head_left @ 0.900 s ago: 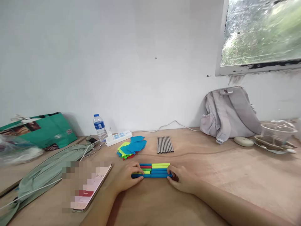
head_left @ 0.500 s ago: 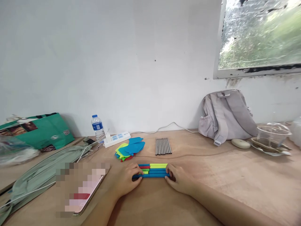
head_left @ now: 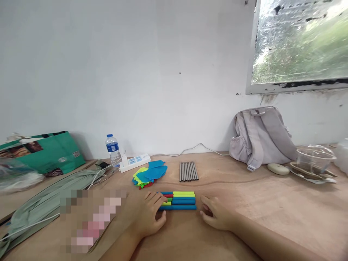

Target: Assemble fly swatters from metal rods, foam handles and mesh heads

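A row of slim coloured rods (head_left: 184,207), blue, yellow, red and green, lies side by side on the wooden table in front of me. They look like felt-tip pens with caps of other colours. My left hand (head_left: 148,214) rests over their left ends, fingers stretched and thumb apart, hiding those ends. Just beyond the right ends, and not touching them, is my right hand (head_left: 217,214), its fingers loosely bent with a gap to the thumb. Behind the rods are several grey metal tubes (head_left: 189,171) in a neat row. Flat blue, yellow and red balloon-like pieces (head_left: 152,173) are piled to their left.
Along the wall stand a green bag (head_left: 63,150), a water bottle (head_left: 112,147), a white power strip (head_left: 136,163) and a grey backpack (head_left: 266,139). A pixelated flat object (head_left: 94,226) lies at left. A clear plastic bowl (head_left: 315,155) sits at right beside a beige oval case (head_left: 278,169).
My right hand has let go of the rods' right ends and moved a little right. My left hand has loosened, its thumb drawn away from the nearest rod. The view has tilted slightly upward.
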Motion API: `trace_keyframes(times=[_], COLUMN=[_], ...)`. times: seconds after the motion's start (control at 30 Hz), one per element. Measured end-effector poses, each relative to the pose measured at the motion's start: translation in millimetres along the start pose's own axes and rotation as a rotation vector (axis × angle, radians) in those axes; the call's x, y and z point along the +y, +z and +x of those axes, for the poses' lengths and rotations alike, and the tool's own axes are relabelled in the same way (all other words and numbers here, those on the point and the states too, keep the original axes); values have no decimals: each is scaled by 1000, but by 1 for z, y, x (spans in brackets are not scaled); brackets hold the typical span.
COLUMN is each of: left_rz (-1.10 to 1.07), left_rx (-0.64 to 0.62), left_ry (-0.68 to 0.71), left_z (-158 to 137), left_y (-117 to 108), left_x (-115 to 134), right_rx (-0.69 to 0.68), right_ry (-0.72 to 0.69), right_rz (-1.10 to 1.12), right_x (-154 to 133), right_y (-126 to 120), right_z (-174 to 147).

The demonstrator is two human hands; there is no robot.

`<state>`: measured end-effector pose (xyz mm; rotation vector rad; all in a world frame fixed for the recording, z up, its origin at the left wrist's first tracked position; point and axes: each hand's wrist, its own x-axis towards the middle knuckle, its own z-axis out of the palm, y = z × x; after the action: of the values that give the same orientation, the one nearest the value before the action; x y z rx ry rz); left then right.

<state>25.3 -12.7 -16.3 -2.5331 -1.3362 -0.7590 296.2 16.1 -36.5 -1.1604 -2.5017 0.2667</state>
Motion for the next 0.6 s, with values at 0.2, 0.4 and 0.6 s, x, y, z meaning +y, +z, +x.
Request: trace_keyframes(times=[0.2, 0.4, 0.6], left_rz=[-45, -352, -631], left_rx=[181, 345, 239], left_ry=[-360, -815, -971], left_z=[17, 20, 13], left_y=[8, 7, 11], left_x=[-15, -39, -65], right_rx=[-9, 44, 92], right_ry=[211, 409, 491], right_rz=[-121, -124, -75], right_x=[24, 50, 72], right_y=[-12, -27, -31], right_z=[-21, -21, -16])
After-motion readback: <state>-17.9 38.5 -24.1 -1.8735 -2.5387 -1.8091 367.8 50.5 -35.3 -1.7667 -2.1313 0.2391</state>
